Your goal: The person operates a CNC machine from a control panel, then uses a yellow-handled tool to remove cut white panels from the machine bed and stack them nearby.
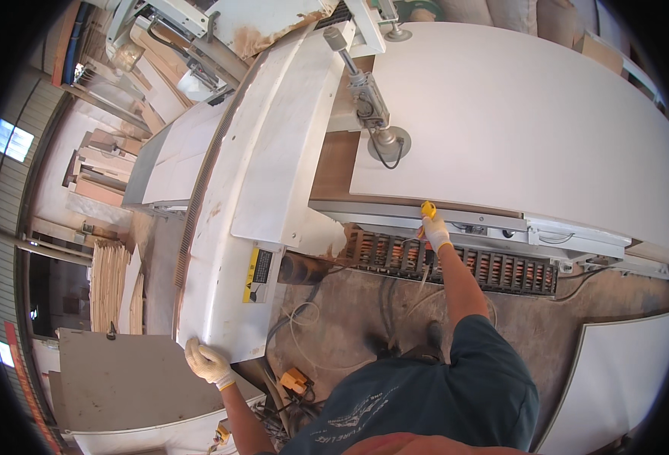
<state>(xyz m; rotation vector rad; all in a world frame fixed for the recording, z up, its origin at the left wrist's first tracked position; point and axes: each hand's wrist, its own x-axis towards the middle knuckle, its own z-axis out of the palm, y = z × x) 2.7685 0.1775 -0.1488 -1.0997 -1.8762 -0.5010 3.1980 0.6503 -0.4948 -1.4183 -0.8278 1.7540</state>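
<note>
Our right hand [436,230] grips a yellow tool [428,210] near the board's [516,121] edge; our loosely open left hand [209,364] touches the machine cover's [247,189] corner, floor [353,311] between.

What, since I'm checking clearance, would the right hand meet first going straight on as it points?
With its yellow object, the right hand would probably meet the near edge of the white panel; depth is unclear, so it might hit the metal rail first.

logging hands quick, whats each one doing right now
Left hand: touching the white machine housing; open or closed can't be told.
Right hand: closed, holding a yellow handheld tool.
</note>
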